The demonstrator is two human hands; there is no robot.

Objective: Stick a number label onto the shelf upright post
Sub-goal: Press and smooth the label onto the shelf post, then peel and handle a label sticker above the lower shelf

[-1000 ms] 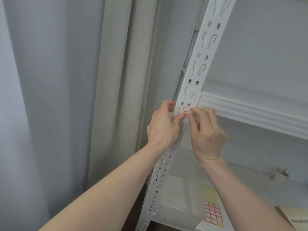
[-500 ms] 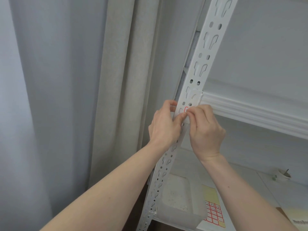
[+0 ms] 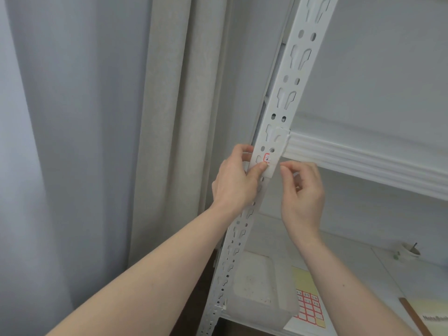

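The number label [image 3: 267, 158], a small white square with a red border, lay flat on the face of the shelf upright post [image 3: 286, 103], just below a pair of round holes and just under the level where the shelf beam [image 3: 363, 161] met the post. It sat directly above the tip of the left thumb, which touched its lower edge and pressed up against it, while the other fingers of the left hand [image 3: 236, 180] curled round the far edge of the post, so that hand gripped the post with the label under its thumb. The post's long axis ran steeply up and to the right, away from both wrists, and the label's edges looked roughly square to it. The right hand [image 3: 301, 192] was apart from the post, just to the label's right and slightly lower, its fingers loosely curled with thumb and forefinger tips close together; whether they pinched anything could not be told. The left hand was plainly the nearer one, so any final smoothing would probably fall to its thumb, sliding up along the post.
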